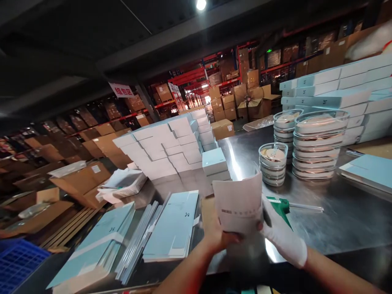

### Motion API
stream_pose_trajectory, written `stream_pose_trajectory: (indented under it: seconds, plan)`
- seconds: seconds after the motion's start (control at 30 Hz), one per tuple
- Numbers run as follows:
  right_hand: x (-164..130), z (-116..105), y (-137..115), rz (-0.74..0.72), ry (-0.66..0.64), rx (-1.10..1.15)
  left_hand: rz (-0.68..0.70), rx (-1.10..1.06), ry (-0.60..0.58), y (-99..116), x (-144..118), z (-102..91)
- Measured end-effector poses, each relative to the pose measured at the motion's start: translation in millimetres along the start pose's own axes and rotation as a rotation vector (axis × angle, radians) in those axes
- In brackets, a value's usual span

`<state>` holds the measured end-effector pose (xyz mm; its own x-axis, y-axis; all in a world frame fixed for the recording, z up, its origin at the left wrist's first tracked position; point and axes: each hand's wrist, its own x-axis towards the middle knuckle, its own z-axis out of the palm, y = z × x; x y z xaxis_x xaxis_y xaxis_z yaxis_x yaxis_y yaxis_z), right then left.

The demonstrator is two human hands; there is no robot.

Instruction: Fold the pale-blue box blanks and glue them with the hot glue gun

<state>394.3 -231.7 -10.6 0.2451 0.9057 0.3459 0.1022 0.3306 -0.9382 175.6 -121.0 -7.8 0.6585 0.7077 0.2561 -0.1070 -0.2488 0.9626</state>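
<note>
Above the metal table [346, 218], close to its near edge: curled white paper [237, 202], with the curl's axis roughly upright. Held from both sides, neither nearer: right edge gripped in the gloved right hand [281, 234], lower edge pinched in the bare left hand [221, 239].

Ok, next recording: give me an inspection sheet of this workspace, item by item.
Surface: shiny metal table, reflecting light.
Job's things: curved white printed piece, upright in front of the person.
Clutter: stacked clear containers, green tool beside the right grip, pale-blue flat bundle, clear strips, white boxes.
Grips: left grip bare, right grip white-gloved; both hold the curved white printed piece.
Cables: nothing seen.
Surroundings: cardboard cartons, red racking, blue crate at lower left.
</note>
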Motion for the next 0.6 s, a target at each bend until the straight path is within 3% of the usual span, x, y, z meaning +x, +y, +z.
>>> stream_pose_trajectory:
  seconds: [0.13,0.27,0.33,0.43,0.53,0.6]
  plan:
    - [7,-19,-1,-0.129,0.322,-0.173,0.033,0.171,0.152,-5,0,4.0]
    - [2,-46,-33,-0.660,0.475,-0.794,0.031,0.179,0.112,9,-2,-13.3]
    - [-2,-50,-57,-0.861,0.431,-0.980,0.161,0.294,0.053,21,-6,-20.7]
    - [-4,-46,-89,-0.930,0.317,-0.909,0.409,0.527,-0.054,40,-12,-28.7]
    - [-7,-44,-99,-0.832,0.162,-0.678,0.676,0.684,-0.133,55,-17,-38.7]
    - [-14,-47,-91,-0.686,-0.004,-0.557,0.820,0.739,-0.162,63,-19,-46.5]
